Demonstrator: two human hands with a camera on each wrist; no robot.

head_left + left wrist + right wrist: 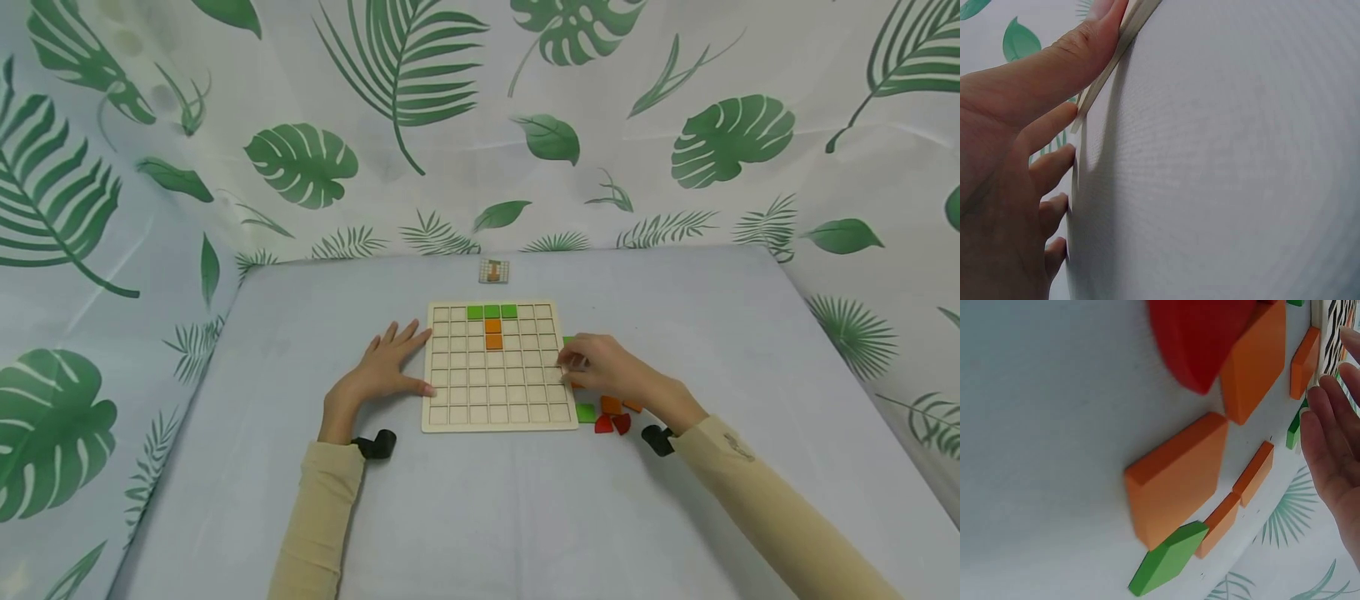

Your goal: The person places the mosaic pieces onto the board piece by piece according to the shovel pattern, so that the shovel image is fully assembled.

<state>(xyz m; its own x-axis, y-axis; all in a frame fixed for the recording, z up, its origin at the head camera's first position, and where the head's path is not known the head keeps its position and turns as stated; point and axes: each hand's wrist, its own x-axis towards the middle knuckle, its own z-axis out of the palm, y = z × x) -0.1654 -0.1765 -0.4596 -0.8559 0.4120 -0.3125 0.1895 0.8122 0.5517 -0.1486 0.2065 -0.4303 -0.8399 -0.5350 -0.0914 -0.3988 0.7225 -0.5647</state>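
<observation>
A pale wooden grid board (457, 375) lies on the table. In its top row sit three green square tiles (492, 312), with two orange tiles (492, 334) in a column under the middle one. My left hand (386, 367) spreads its fingers at the board's left edge, thumb (1085, 44) and index fingertip touching it. Over the right edge, my right hand (603, 367) has its fingers bent loosely downward. The right wrist view shows a gap between thumb and fingers (1319, 444), with no tile visible in it. An orange tile (1305, 362) and a green tile (1294, 430) lie near those fingertips.
Right of the board lie loose pieces: a green tile (586, 412), orange tiles (611, 405) and two red rounded pieces (621, 423), some partly under my right hand. A small patterned card (493, 271) lies beyond the board. A leaf-print curtain (465, 167) surrounds the table.
</observation>
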